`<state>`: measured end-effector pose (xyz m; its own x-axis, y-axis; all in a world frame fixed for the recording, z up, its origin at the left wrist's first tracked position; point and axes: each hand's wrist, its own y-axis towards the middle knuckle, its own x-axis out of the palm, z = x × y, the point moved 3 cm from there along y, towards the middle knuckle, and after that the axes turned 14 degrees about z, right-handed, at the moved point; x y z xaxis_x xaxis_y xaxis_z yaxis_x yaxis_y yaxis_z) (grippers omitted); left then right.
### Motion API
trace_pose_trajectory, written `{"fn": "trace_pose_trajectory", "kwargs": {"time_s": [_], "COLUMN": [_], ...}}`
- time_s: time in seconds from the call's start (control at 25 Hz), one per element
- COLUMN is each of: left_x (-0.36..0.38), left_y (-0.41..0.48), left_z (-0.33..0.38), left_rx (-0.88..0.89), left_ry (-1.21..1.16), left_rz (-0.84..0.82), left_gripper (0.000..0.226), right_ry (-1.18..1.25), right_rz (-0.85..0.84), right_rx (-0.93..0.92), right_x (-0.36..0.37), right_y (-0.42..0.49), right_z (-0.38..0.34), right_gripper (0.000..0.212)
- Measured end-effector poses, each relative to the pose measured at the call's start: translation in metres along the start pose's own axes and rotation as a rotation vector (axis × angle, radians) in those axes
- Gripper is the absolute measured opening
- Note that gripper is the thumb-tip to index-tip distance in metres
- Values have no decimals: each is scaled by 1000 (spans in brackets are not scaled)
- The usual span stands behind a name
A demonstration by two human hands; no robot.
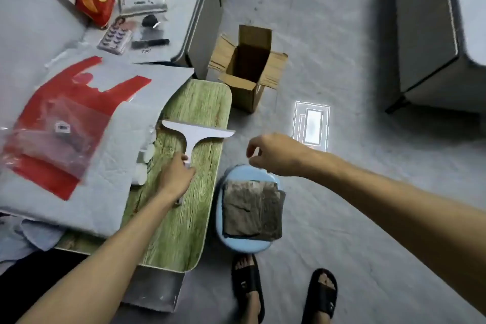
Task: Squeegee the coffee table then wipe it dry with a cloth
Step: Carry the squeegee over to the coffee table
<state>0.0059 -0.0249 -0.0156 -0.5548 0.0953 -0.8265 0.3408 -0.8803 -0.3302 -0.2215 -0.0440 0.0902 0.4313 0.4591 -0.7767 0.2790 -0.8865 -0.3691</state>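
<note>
The coffee table (181, 223) has a green wood-grain top. My left hand (175, 177) grips the handle of a white T-shaped squeegee (196, 133), whose blade lies across the table's far part. My right hand (273, 154) hovers in the air to the right of the table, fingers loosely curled, holding nothing. Below it a folded grey-brown cloth (252, 210) lies on a light blue stool (223, 239) beside the table.
A grey sheet (110, 166) with a red plastic bag (60, 123) covers the table's left part. Small white containers (144, 163) stand at its edge. An open cardboard box (247, 68) sits on the floor beyond the table. My sandalled feet (284, 294) are at the bottom.
</note>
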Motion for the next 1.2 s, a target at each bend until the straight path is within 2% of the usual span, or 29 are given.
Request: {"fn": "trace_pose_trajectory", "kwargs": {"time_s": [0.08,0.16,0.36,0.52,0.68,0.8,0.96,1.12,1.2], "left_x": [29,49,63,44,2,-48,-96,-123,-128], "left_y": [24,39,63,65,36,-5,-61,-110,-135], "left_z": [-22,-39,-49,-17,72,177,309,430,490], "left_rx": [-92,-138,-77,-19,-77,19,139,107,83], "left_ry": [12,88,308,274,-186,-370,-495,-637,-702], "left_rz": [46,42,61,-115,-399,-511,-569,-568,-554], "left_gripper": [53,55,30,20,13,13,17,21,19], "right_ry": [15,27,33,25,48,85,146,271,335], "right_rz": [-5,-17,-38,-18,0,77,178,274,331], "right_rx": [13,29,59,108,178,214,228,213,197], "right_x": [29,53,73,46,-14,-90,-197,-298,-349], "right_y": [24,35,32,21,-7,-41,-88,-129,-150], "right_z": [13,24,42,52,52,48,48,62,81], "right_gripper": [23,24,25,23,22,19,29,50,46]}}
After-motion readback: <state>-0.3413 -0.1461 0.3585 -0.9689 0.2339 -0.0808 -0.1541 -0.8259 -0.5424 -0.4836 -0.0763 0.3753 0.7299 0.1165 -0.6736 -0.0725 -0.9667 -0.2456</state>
